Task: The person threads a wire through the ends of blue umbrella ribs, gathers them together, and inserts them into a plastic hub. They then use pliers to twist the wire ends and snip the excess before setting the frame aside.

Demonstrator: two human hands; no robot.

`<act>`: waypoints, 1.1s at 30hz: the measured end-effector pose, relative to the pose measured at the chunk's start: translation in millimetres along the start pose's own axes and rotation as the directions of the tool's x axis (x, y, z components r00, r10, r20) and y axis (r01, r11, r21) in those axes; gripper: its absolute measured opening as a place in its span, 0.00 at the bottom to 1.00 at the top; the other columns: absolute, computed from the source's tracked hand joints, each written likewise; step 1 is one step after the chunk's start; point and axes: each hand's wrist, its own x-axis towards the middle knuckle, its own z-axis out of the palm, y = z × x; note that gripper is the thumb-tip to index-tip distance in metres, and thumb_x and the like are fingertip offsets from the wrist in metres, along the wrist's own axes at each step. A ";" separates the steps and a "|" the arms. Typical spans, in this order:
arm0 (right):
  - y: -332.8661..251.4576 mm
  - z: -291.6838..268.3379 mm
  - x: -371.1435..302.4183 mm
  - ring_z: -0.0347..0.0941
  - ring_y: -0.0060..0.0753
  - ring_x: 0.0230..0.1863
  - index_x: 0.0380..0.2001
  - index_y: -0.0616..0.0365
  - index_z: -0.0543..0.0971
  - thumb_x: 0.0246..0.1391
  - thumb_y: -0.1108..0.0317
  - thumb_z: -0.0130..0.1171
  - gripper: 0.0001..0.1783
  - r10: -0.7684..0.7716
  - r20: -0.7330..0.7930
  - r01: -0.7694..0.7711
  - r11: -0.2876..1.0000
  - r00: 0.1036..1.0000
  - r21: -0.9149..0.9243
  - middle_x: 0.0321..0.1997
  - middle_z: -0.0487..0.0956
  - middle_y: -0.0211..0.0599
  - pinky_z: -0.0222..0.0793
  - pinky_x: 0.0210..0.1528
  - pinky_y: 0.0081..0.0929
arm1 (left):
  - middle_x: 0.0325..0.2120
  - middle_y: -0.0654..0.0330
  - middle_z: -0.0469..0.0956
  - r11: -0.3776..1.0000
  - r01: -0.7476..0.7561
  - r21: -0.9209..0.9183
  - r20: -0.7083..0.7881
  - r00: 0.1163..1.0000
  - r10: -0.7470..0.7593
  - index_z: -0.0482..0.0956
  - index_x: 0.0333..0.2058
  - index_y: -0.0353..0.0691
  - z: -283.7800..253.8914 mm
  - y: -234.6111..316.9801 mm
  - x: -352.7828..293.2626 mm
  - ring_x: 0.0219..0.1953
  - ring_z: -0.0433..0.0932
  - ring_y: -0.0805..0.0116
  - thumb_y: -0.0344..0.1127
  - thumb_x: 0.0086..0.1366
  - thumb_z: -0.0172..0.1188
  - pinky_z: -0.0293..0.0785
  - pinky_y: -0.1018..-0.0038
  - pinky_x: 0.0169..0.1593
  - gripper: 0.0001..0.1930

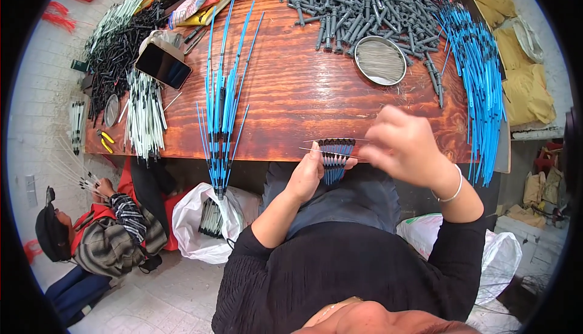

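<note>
My left hand (306, 171) is closed round the near side of a fan-shaped row of blue rods with black ends (337, 161), held over my lap at the table's front edge. Thin metal wires (316, 148) run crosswise by its black upper end. My right hand (404, 143) is raised just right of the row, fingers bent and partly smeared by motion; whether it grips a wire end cannot be made out. Left of my hands, a spread bundle of long blue rods with black joints (221, 109) lies across the table edge.
Grey plastic tube parts (364, 15) are heaped at the back. A round metal tin of thin wires (379, 61) stands before them. Blue rods (480, 91) hang over the right edge; white rods (144, 115), a phone (163, 67) and pliers (105, 141) lie left. Another person (109, 231) sits left.
</note>
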 end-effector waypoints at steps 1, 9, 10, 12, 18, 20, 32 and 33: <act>-3.4 -0.7 -3.8 0.73 0.45 0.26 0.24 0.60 0.71 0.40 0.67 0.61 0.10 -0.069 0.046 0.070 0.997 0.997 -0.015 0.25 0.71 0.39 0.68 0.26 0.37 | 0.40 0.52 0.77 0.999 -0.020 0.033 -0.034 0.999 0.021 0.73 0.46 0.30 3.4 2.1 -0.3 0.45 0.75 0.65 0.59 0.67 0.20 0.70 0.72 0.49 0.38; -0.2 -8.0 -14.6 0.74 0.42 0.29 0.30 0.61 0.75 0.38 0.61 0.66 0.17 -0.089 -0.100 0.092 0.995 0.991 0.026 0.30 0.73 0.39 0.69 0.30 0.31 | 0.39 0.55 0.78 0.982 -0.136 0.134 0.074 0.989 0.127 0.77 0.42 0.30 3.0 -2.8 -6.4 0.44 0.75 0.69 0.44 0.67 0.43 0.70 0.74 0.48 0.21; -0.2 -10.0 -15.2 0.74 0.42 0.31 0.32 0.62 0.76 0.37 0.60 0.67 0.20 -0.072 -0.193 0.091 0.991 0.979 0.095 0.32 0.74 0.41 0.70 0.31 0.31 | 0.39 0.55 0.79 0.950 -0.191 0.247 0.063 0.981 0.181 0.77 0.41 0.30 4.7 -2.7 -9.4 0.43 0.76 0.69 0.39 0.66 0.48 0.71 0.75 0.47 0.17; 18.3 -4.6 -25.1 0.73 0.43 0.35 0.35 0.62 0.76 0.36 0.58 0.68 0.24 -0.017 -0.206 0.054 0.983 0.978 0.176 0.35 0.74 0.42 0.69 0.35 0.31 | 0.38 0.56 0.79 0.922 -0.236 0.306 0.075 0.972 0.223 0.77 0.41 0.30 4.9 0.6 -20.4 0.41 0.76 0.69 0.34 0.63 0.51 0.71 0.76 0.46 0.14; 55.8 70.5 -62.0 0.59 0.47 0.60 0.54 0.59 0.66 0.29 0.52 0.71 0.47 0.006 -0.007 -0.003 0.924 1.000 0.383 0.57 0.65 0.47 0.56 0.59 0.42 | 0.34 0.54 0.80 0.848 0.271 0.455 0.011 0.951 -0.310 0.80 0.37 0.34 27.5 53.3 -65.1 0.33 0.80 0.68 0.25 0.53 0.61 0.75 0.77 0.39 0.11; 46.8 98.6 -68.9 0.46 0.47 0.68 0.61 0.56 0.56 0.23 0.47 0.72 0.60 -0.062 0.209 0.016 0.977 0.976 0.213 0.65 0.54 0.47 0.41 0.66 0.48 | 0.34 0.50 0.80 0.833 0.123 0.540 0.156 0.958 -0.242 0.80 0.34 0.32 45.1 78.0 -75.2 0.35 0.80 0.64 0.24 0.54 0.59 0.76 0.72 0.40 0.08; 32.4 142.2 -57.9 0.41 0.37 0.69 0.64 0.61 0.47 0.19 0.39 0.71 0.71 -0.604 0.187 0.056 0.360 0.775 0.931 0.68 0.50 0.41 0.36 0.67 0.42 | 0.33 0.40 0.78 0.866 -0.501 0.009 0.748 0.578 0.326 0.78 0.27 0.28 13.6 55.0 -82.3 0.37 0.79 0.45 0.27 0.56 0.57 0.76 0.53 0.40 0.06; 37.1 142.9 -58.7 0.41 0.37 0.69 0.64 0.61 0.47 0.19 0.39 0.71 0.71 -0.595 0.195 0.047 0.366 0.779 0.929 0.68 0.50 0.41 0.36 0.67 0.42 | 0.32 0.40 0.78 0.883 -0.465 -0.058 0.763 0.550 0.340 0.78 0.26 0.28 8.4 51.3 -79.3 0.37 0.78 0.45 0.26 0.56 0.57 0.76 0.53 0.40 0.05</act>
